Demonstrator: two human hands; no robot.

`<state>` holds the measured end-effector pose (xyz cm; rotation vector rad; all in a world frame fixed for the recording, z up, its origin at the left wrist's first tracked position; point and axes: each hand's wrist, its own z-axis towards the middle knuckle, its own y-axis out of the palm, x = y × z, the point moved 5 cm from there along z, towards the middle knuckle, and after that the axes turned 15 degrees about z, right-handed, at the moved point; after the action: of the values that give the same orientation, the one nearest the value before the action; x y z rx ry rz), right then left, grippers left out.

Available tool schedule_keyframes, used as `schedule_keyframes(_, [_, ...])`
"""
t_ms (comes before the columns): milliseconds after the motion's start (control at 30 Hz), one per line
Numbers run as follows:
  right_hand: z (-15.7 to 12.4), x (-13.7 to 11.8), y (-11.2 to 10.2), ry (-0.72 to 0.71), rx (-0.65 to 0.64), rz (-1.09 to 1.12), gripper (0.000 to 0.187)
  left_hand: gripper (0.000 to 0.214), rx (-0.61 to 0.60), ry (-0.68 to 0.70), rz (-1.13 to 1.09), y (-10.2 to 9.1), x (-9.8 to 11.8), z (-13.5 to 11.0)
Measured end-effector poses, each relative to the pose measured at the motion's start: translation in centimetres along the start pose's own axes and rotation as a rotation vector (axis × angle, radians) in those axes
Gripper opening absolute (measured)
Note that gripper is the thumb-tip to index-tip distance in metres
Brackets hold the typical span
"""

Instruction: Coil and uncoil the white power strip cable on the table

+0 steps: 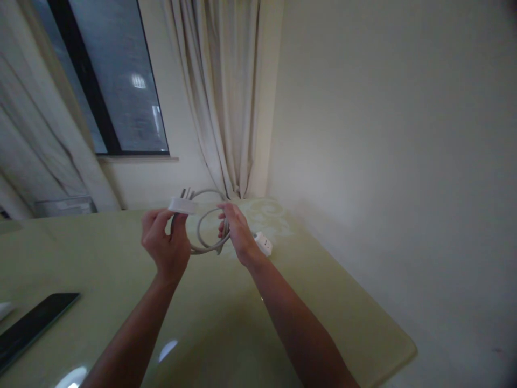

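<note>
My left hand [167, 237] pinches a white power plug [183, 206], its metal prongs pointing up. From the plug a pale grey cable [205, 247] runs in loose loops across to my right hand [235, 229]. The fingers of that hand are closed round the coiled cable. Just beyond my right wrist, a white socket block [264, 243] with small holes in its face lies on the table, partly hidden by the hand. Both hands are raised over the table's far part.
The glossy pale green table [226, 323] meets a plain wall [383, 161] on the right. A dark flat slab [38, 326] lies at the left, with a white object [5, 310] beside it. Curtains [226, 97] and a window [121, 81] stand behind.
</note>
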<state>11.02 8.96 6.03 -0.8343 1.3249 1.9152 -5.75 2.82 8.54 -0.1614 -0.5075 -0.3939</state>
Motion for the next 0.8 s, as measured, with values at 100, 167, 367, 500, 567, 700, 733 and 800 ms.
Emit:
schedule_keyframes(100, [-0.2, 0.7, 0.3, 0.056, -0.004, 0.009, 0.061, 0.021, -0.004, 0.028, 0.069, -0.5, 0.1, 0.2])
schedule_keyframes(167, [-0.1, 1.0, 0.3, 0.085, 0.004, 0.059, 0.06, 0.023, 0.003, 0.004, 0.031, -0.7, 0.3, 0.4])
schedule_keyframes(367, [0.3, 1.2, -0.6, 0.175, 0.145, 0.289, 0.042, 0.017, 0.082, -0.264, -0.297, -1.6, 0.1, 1.7])
schedule_keyframes(500, [0.6, 0.6, -1.3, 0.131, 0.228, 0.363, 0.037, 0.018, -0.018, -0.458, -0.468, -1.1, -1.7, 3.0])
schedule_keyframes(567, [0.8, 0.3, -1.5, 0.115, 0.222, 0.384, 0.037, 0.016, -0.069, -0.647, -0.547, -0.5, -3.8, 3.2])
schedule_keyframes(700, [1.1, -0.1, -1.9, 0.105, 0.188, 0.326, 0.035, 0.025, -0.264, -0.969, -0.649, 0.9, -7.6, 3.1])
schedule_keyframes(733, [1.2, -0.1, -2.1, 0.102, 0.184, 0.295, 0.034, 0.028, -0.308, -0.99, -0.662, 1.0, -8.0, 3.1])
schedule_keyframes(800, [1.4, -0.1, -2.5, 0.108, 0.182, 0.233, 0.033, 0.031, -0.36, -1.005, -0.684, 1.1, -8.1, 3.3])
